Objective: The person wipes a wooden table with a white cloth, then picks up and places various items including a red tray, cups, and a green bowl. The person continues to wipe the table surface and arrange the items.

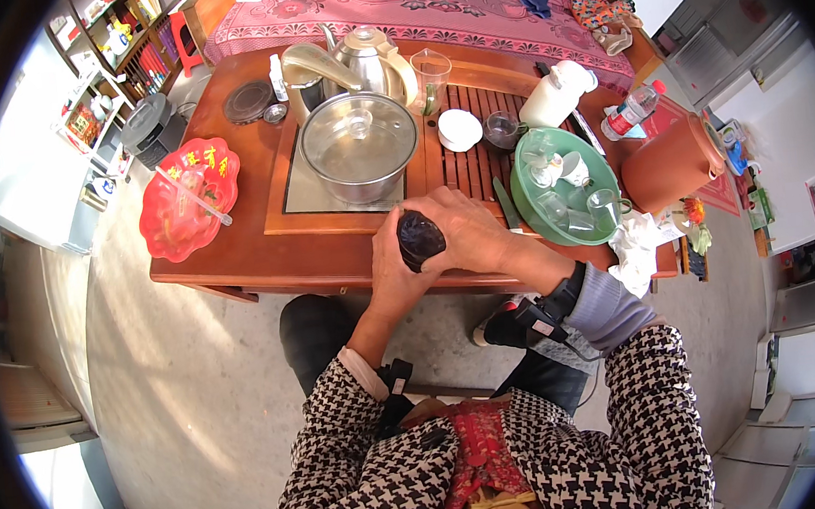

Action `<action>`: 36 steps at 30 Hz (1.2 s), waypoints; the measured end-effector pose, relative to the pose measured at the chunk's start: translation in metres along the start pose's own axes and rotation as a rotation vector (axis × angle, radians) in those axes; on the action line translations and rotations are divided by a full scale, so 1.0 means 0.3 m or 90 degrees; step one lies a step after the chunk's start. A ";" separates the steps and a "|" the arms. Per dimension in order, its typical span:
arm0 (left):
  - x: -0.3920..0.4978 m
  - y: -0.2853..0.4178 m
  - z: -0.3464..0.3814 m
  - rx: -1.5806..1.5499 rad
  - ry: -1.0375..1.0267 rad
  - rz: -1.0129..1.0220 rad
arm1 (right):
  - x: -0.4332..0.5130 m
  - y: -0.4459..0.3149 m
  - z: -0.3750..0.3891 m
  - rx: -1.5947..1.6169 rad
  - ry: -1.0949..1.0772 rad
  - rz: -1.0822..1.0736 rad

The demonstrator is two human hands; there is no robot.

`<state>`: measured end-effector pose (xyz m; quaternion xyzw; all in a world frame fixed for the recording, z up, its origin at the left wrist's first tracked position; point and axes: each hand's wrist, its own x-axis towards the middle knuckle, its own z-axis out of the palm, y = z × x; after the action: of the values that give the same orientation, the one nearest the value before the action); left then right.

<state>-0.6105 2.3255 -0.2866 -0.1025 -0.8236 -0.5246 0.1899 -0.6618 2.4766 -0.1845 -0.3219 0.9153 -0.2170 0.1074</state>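
Between my two hands is a dark, glossy, rounded object (421,240), its exact kind unclear. My left hand (389,270) wraps its left side and my right hand (474,233) curls over its top and right; fingers hide much of it. Both hands are over the front edge of a wooden tea table (307,262). Just beyond them, a steel pot with a glass lid (360,150) stands on a square hot plate (295,195). A knife (506,203) lies right of my right hand, beside a green plastic basin (518,199) holding several cups.
At left sits a red scalloped tray (221,165). Behind the pot stand a kettle (362,46) and a glass beaker (436,73). A white bowl (460,130), a glass cup (500,132) and a cream jug (553,96) rest near the slats. Right are a brown canister (666,166) and crumpled tissue (634,254).
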 end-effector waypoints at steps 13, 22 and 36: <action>0.021 0.036 -0.004 -0.012 0.006 -0.010 | -0.223 0.064 -0.060 0.110 0.134 0.047; 0.078 0.072 0.006 -0.054 0.041 -0.021 | -0.258 0.106 0.054 0.120 0.138 0.137; 0.393 0.103 0.167 -0.011 -0.022 0.044 | -0.219 0.166 0.143 0.246 0.395 0.098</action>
<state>-0.7164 2.3804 -0.2305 -0.1411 -0.8183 -0.5228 0.1928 -0.6239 2.5390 -0.2420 -0.1448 0.8680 -0.4644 -0.0999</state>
